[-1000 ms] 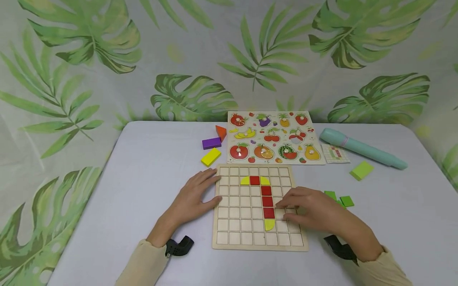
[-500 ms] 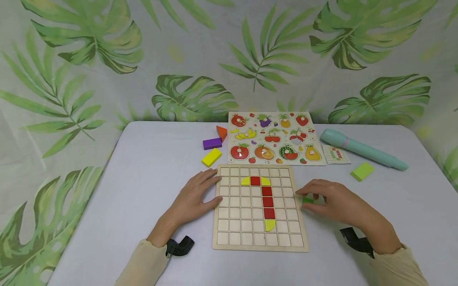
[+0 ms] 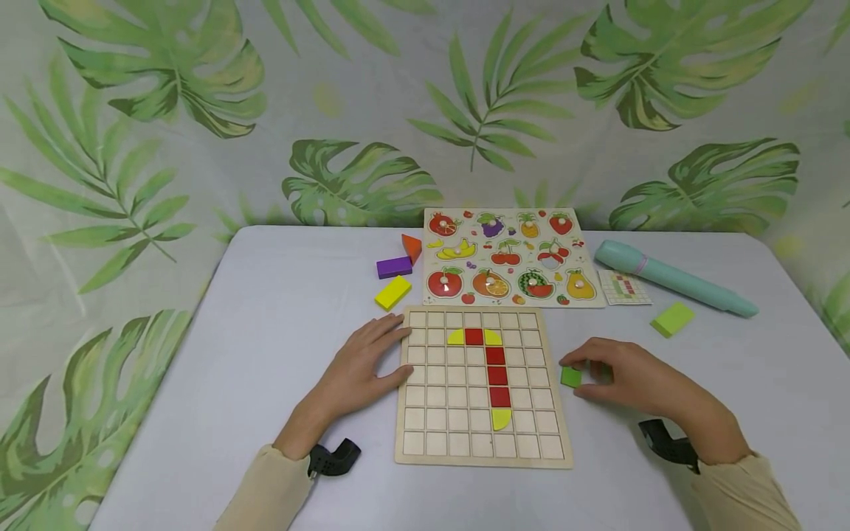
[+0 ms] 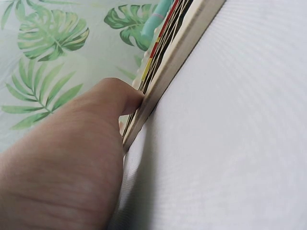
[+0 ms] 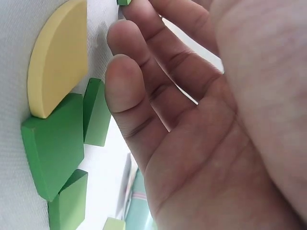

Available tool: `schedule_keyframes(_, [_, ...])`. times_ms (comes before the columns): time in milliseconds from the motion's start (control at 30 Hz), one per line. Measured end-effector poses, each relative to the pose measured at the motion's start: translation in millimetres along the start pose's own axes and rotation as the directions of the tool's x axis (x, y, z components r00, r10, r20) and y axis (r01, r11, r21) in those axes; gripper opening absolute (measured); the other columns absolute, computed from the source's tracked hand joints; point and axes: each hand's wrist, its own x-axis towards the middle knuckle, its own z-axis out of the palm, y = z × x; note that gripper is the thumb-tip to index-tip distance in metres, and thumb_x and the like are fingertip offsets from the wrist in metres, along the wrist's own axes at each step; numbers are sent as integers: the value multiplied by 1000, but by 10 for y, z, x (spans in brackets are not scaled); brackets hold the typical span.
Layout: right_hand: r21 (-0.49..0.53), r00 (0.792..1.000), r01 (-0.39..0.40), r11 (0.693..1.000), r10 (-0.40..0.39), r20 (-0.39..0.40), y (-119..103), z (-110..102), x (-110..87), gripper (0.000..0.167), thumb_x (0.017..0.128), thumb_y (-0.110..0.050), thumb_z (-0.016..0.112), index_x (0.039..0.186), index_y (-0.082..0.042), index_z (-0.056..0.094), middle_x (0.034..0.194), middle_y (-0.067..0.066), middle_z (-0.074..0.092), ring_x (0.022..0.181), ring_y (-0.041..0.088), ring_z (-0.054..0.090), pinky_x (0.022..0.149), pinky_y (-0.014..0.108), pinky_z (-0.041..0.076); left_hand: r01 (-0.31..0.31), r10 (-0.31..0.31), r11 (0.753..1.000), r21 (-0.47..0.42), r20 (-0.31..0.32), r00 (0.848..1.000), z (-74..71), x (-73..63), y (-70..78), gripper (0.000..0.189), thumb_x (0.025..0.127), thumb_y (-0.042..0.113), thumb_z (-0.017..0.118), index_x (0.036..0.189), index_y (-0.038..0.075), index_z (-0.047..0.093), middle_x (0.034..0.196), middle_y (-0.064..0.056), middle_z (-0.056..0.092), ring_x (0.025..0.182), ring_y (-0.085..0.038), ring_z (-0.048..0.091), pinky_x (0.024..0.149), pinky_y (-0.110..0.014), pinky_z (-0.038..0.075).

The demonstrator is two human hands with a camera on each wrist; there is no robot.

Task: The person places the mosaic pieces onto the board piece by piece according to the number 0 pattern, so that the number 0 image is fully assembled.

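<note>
My left hand (image 3: 358, 369) rests against the left edge of the wooden grid board (image 3: 425, 442), thumb and fingertips touching its rim. In the left wrist view the thumb (image 4: 129, 98) lies on the board's edge. On the grid, red squares (image 3: 497, 376) and yellow quarter-circle pieces (image 3: 501, 420) form a hooked line. Just right of the board, my right hand (image 3: 631, 376) pinches a green square tile (image 3: 571, 377) between thumb and index finger. Under that hand, the right wrist view shows a yellow quarter-circle piece (image 5: 60, 60) and several green tiles (image 5: 55, 143), hidden from the head view.
Behind the board lies a fruit puzzle (image 3: 478, 254). A pattern card (image 3: 624, 287), a teal tube-like object (image 3: 674, 276) and a light green block (image 3: 673, 319) are at right. Yellow (image 3: 393, 293), purple (image 3: 395, 268) and orange (image 3: 411, 249) blocks sit at back left.
My right hand has moved from over the board's right side to just beyond its right edge, where the green tile now shows between the fingers. My left hand has stayed in place.
</note>
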Motion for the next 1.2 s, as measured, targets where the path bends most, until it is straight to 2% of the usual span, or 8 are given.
schedule_keyframes(233, [8, 1000, -14, 1000, 14, 10, -7, -9, -7, 36, 82, -20, 87, 116, -18, 75, 93, -16, 62, 77, 1, 51, 64, 20, 48, 0, 0, 1000, -4, 5, 1000, -4, 3, 12, 63, 94, 40, 72, 149, 15, 56, 164, -4, 41, 153, -28, 36, 127, -50, 27])
schedule_keyframes(467, [19, 1000, -12, 1000, 12, -8, -95, 9, 18, 35, 86, -29, 85, 119, -22, 74, 98, -18, 64, 79, 2, 51, 64, 20, 47, 12, -12, 1000, -3, 25, 1000, -2, 10, 13, 61, 95, 40, 71, 150, 16, 55, 164, -3, 40, 153, -28, 34, 128, -50, 26])
schedule_keyframes(633, [27, 999, 25, 999, -24, -24, -163, 62, 60, 35, 88, -31, 83, 121, -23, 73, 102, -19, 66, 83, 1, 52, 66, 21, 48, 15, -15, 1000, -1, 24, 1000, -8, 6, 15, 62, 95, 41, 71, 150, 15, 55, 164, -3, 40, 153, -28, 35, 127, -50, 26])
schedule_keyframes(867, [12, 997, 69, 998, -69, -22, -356, 158, 144, 36, 88, -32, 83, 122, -25, 73, 107, -18, 65, 86, 2, 53, 69, 21, 47, 2, -2, 1000, 6, 9, 1000, -4, 8, 7, 62, 95, 40, 72, 149, 15, 56, 163, -4, 42, 152, -29, 36, 127, -51, 28])
schedule_keyframes(1000, [15, 997, 75, 997, -75, -1, -484, 220, 191, 38, 89, -35, 82, 124, -25, 72, 109, -18, 66, 87, 3, 54, 71, 21, 50, 3, -3, 1000, 5, 10, 1000, -5, 14, 4, 62, 95, 40, 72, 149, 15, 56, 163, -4, 42, 152, -29, 36, 127, -51, 27])
schedule_keyframes(1200, [-6, 992, 126, 992, -126, -5, -646, 349, 235, 38, 89, -36, 81, 124, -26, 72, 112, -18, 67, 92, 3, 58, 77, 25, 56, 6, -6, 1000, -1, 8, 1000, -6, 10, 2, 62, 94, 40, 72, 149, 15, 56, 163, -4, 42, 152, -29, 36, 127, -51, 27])
